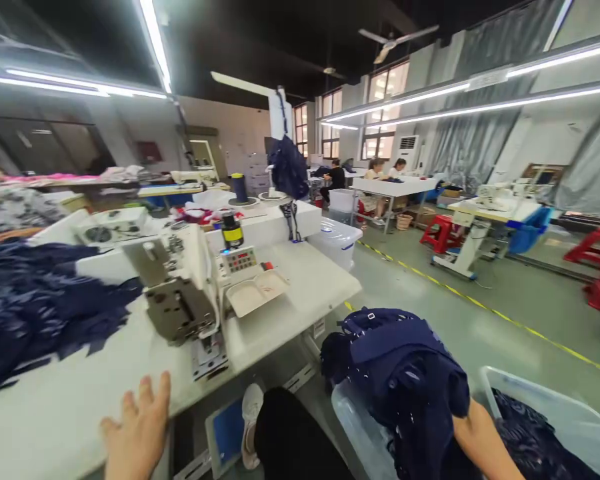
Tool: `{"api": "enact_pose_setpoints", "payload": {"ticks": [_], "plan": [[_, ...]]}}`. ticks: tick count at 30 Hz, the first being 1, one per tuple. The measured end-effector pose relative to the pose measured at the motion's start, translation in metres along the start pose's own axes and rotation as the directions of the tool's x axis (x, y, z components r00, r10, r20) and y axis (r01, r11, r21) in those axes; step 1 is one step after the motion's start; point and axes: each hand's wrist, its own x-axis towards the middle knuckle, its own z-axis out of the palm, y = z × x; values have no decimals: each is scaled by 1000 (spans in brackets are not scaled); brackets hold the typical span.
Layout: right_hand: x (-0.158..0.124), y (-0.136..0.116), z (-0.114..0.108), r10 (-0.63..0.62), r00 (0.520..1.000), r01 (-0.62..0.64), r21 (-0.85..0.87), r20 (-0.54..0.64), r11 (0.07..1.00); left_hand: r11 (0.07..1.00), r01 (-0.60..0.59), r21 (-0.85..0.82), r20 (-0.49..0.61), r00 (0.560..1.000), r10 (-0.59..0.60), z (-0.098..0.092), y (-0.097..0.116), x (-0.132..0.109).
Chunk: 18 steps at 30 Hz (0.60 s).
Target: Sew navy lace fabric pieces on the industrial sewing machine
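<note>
My left hand [137,427] is open, fingers spread, over the front edge of the white sewing table [75,400], with nothing in it. Just beyond it is the needle area of an industrial sewing machine [183,307]. Off to the right, my right hand [475,430] grips a bunch of navy garments [405,367] with thin straps, its fingertips partly hidden by the cloth. The bunch hangs over a clear plastic bin [357,420]. A loose heap of navy fabric pieces [45,300] covers the left side of the table.
A shallow tray [257,292] and a control panel [240,261] sit behind the machine. Another clear bin [555,407] with dark patterned cloth stands at right. Below is a foot pedal [227,430]. People work at a far table [400,188]; red stools [437,233] stand across the aisle.
</note>
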Motion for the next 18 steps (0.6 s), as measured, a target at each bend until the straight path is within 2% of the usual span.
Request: {"api": "enact_pose_setpoints", "payload": {"ticks": [1, 2, 4, 6, 8, 10, 12, 14, 15, 16, 18], "plan": [[-7, -9, 12, -92, 995, 90, -52, -35, 995, 997, -10, 74, -12, 1000, 11, -2, 2, 1], [-12, -19, 25, -216, 974, 209, -104, -63, 972, 997, 5, 83, 35, 999, -8, -5, 4, 2], [-19, -41, 54, -457, 886, 441, -160, -78, 883, 998, 28, 48, 120, 992, -34, -7, 6, 5], [-20, -65, 82, -530, 847, 518, -153, -51, 842, 998, 42, -55, 74, 997, -38, -3, 4, 6], [-16, -90, 109, -517, 856, 511, -140, -10, 848, 991, 42, -131, 14, 999, -40, 6, -3, 2], [-9, -116, 133, -539, 841, 539, -127, 39, 833, 967, -42, -249, -115, 993, 14, 13, -12, -11], [-4, -141, 156, -572, 815, 579, -111, 90, 808, 918, -138, -373, -280, 960, 30, 19, -18, -34], [-3, -164, 180, -599, 789, 612, -99, 137, 784, 848, -155, -506, -360, 932, -44, 25, -16, -67], [-3, -175, 191, -609, 777, 626, -95, 158, 774, 806, -151, -572, -341, 938, -66, 30, -10, -86], [-3, -185, 203, -617, 767, 637, -92, 177, 765, 729, -195, -656, -349, 935, -64, 35, -1, -105], [-2, -202, 224, -630, 747, 657, -89, 212, 749, 620, -164, -768, -218, 976, -11, 48, 27, -140]]}}
